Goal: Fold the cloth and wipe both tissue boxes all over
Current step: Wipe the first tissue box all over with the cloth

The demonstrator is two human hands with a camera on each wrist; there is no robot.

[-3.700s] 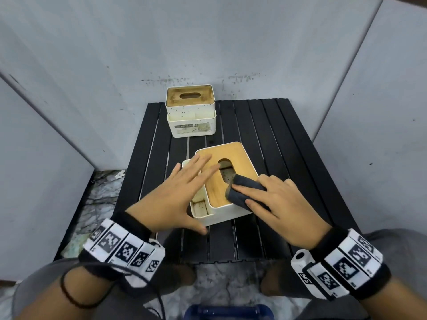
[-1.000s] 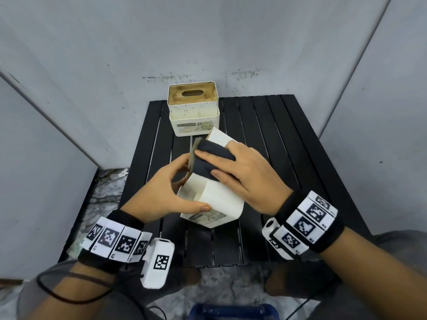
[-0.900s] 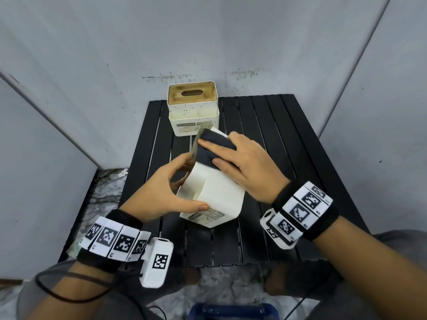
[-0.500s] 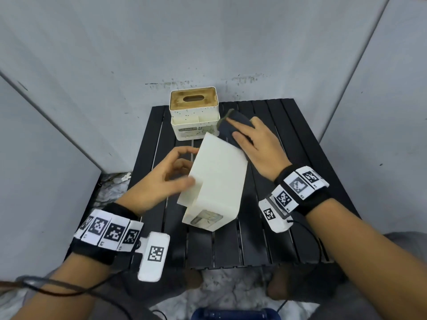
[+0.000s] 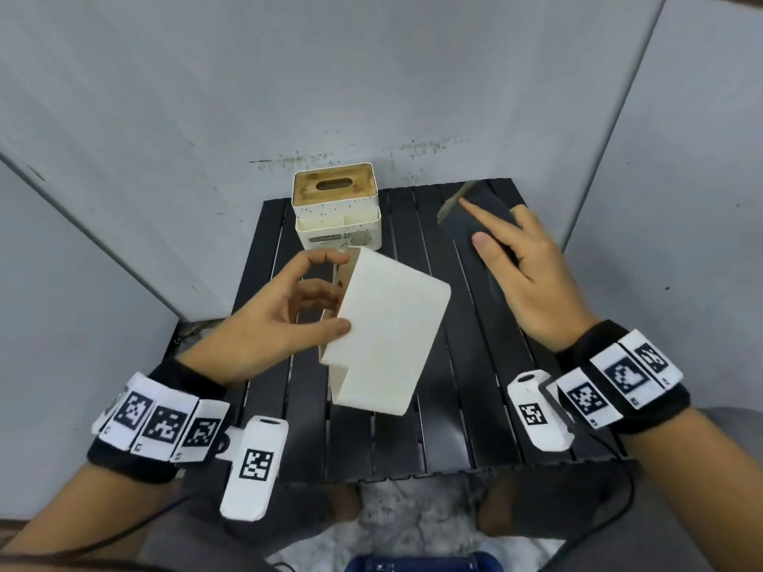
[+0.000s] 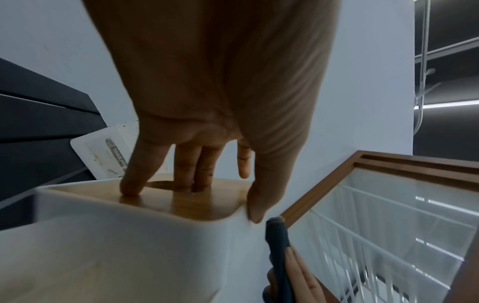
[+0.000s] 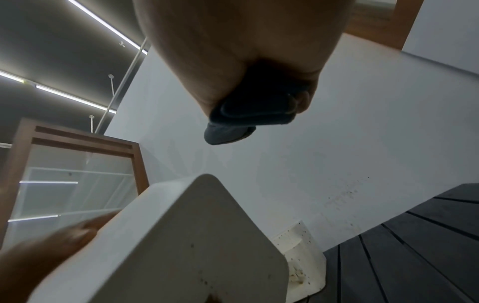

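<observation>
Head view, left hand gripping a tilted white tissue box above the black counter, right hand pinching a folded dark cloth apart from it, second tissue box standing behind.

Black wristbands with square-code tags

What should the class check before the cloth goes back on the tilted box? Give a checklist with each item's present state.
1. Left hand grips near box: ok.
2. Right hand holds cloth: ok.
3. Cloth folded: ok, layers show in the right wrist view.
4. Cloth touching near box: not ok, apart.
5. Near box clean all over: not ok, specks remain.
6. Far box wiped: not ok, speckled.
</observation>
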